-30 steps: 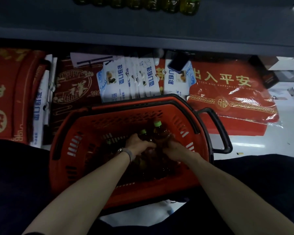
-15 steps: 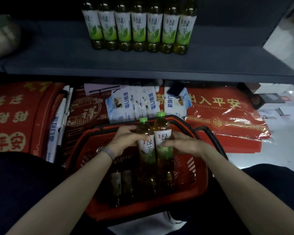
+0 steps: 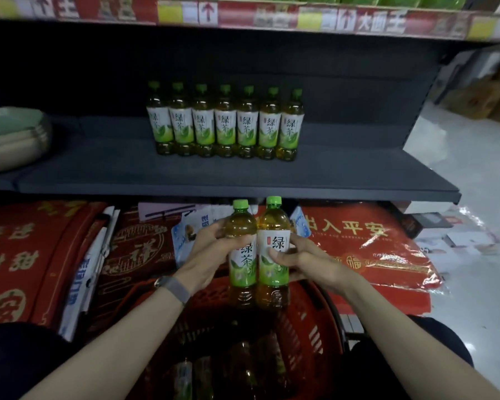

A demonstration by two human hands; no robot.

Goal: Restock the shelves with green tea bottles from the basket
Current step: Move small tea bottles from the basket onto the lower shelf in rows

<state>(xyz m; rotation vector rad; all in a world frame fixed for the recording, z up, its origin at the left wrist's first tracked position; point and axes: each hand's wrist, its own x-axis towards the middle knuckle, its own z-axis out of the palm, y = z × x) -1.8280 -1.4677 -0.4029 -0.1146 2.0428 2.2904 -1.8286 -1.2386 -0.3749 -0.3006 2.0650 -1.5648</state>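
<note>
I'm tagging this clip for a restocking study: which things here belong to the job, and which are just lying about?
Job: green tea bottle in the left hand; second bottle in the right hand; red basket; shelved bottle row; dark shelf.
Lying about: red mats; blue-white packets; pale stacked items.

Labels on the seven shelved green tea bottles (image 3: 224,127) read 绿茶, as on the two held bottles (image 3: 272,272). The red doormat (image 3: 387,255) bears 出入平安 in gold. The shelf-edge strip (image 3: 272,21) is too blurred to read.
</note>
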